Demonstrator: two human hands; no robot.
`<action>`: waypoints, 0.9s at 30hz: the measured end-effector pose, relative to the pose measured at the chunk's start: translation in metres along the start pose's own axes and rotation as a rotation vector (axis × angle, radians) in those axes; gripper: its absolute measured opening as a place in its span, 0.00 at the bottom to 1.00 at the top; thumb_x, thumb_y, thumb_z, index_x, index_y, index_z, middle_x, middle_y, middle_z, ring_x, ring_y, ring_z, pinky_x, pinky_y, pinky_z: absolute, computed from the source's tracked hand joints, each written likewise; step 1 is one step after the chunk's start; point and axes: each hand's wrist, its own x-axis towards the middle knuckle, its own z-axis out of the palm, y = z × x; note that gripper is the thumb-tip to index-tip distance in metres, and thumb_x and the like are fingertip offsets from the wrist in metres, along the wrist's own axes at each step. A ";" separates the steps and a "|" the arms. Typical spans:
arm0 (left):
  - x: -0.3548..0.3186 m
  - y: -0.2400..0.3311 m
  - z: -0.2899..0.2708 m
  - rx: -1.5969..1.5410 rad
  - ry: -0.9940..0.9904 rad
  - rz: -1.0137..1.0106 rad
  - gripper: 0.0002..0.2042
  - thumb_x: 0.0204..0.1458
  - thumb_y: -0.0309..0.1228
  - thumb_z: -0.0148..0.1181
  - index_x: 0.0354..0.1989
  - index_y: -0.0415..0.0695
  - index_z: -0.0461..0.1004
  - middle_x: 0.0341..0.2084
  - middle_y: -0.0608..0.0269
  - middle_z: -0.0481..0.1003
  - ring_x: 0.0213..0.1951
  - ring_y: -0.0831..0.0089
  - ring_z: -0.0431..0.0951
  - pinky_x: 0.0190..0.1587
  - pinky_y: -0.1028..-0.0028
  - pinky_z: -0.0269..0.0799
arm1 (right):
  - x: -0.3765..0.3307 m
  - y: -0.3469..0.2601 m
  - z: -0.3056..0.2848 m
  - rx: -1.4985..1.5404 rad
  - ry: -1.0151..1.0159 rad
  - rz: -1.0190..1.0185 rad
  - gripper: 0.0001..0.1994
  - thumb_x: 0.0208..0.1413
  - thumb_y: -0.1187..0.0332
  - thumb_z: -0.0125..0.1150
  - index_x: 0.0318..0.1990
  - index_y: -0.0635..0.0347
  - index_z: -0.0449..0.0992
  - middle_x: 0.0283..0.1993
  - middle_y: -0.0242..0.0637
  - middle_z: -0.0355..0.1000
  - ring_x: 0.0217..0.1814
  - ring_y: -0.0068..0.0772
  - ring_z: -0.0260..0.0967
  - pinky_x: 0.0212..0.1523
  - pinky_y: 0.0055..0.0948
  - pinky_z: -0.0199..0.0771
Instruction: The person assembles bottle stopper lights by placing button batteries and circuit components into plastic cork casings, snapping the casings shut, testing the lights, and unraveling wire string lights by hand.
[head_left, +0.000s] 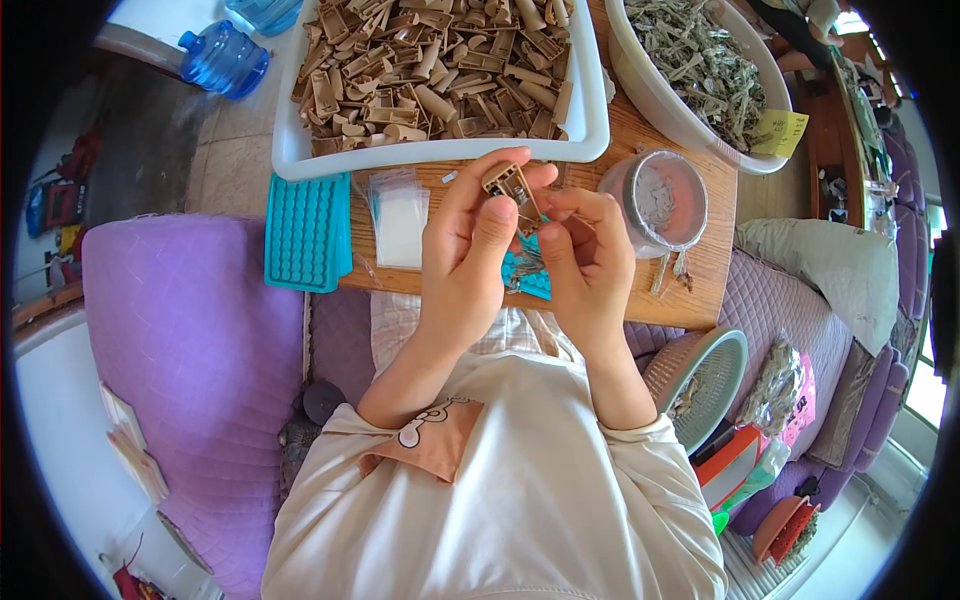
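Brown plastic is what I am watching: a small tan clip piece (513,190) is being pinched by my left hand (470,255), thumb lying across its lower edge, fingertips behind it. My right hand (590,260) is closing on the piece's lower end from four o'clock, fingers curled, apparently pressing something thin against it; what exactly, I cannot tell.

I am judging the main risk to be a slip: the piece is small and held only at its edges, so uneven pressure from the right could be flipping it out onto the wooden board (690,290) or into my lap.

The piece is looking rectangular, open-framed, with ribs inside, matt tan.

Beneath the hands a teal tray (530,285) is peeking out; at nine o'clock a larger teal gridded tray (305,230) and clear small bags (400,220) are lying. At twelve o'clock a white tub (290,150) is holding many similar brown pieces; at two o'clock a clear cup (655,200) and a white basin (660,100) of dried greyish herb are standing.
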 end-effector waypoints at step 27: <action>-0.013 0.016 -0.016 -0.454 -0.011 -0.132 0.16 0.54 0.32 0.40 0.50 0.38 0.55 0.42 0.52 0.66 0.43 0.65 0.70 0.45 0.69 0.68 | 0.012 -0.022 0.004 0.009 -0.244 0.021 0.21 0.39 0.85 0.48 0.45 0.64 0.62 0.34 0.40 0.66 0.30 0.28 0.68 0.31 0.23 0.69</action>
